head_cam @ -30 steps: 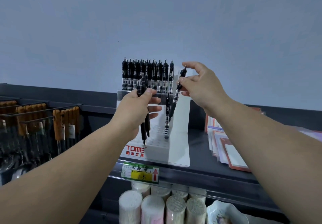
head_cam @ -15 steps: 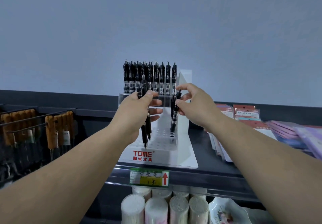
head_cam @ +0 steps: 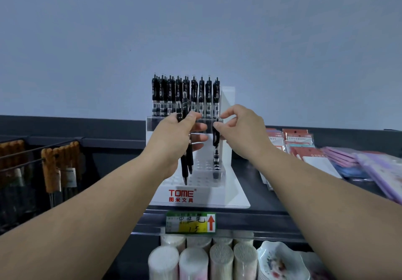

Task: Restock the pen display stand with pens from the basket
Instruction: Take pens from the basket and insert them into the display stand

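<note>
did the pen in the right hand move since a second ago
Yes. Against the display stand, the pen has dropped from tilted near the back row to upright in a right-side hole.

A plain blue-grey wall fills the upper half of the frame under cool, even light. Along its foot runs a dark back panel, and below that a dark shelf crosses the frame. Wooden-handled tools hang from wire hooks at mid left. Red-and-white packets and purple packets lie at mid right. A green and yellow price label sits on the shelf edge. Round white tubs and a patterned dish stand at the bottom.
</note>
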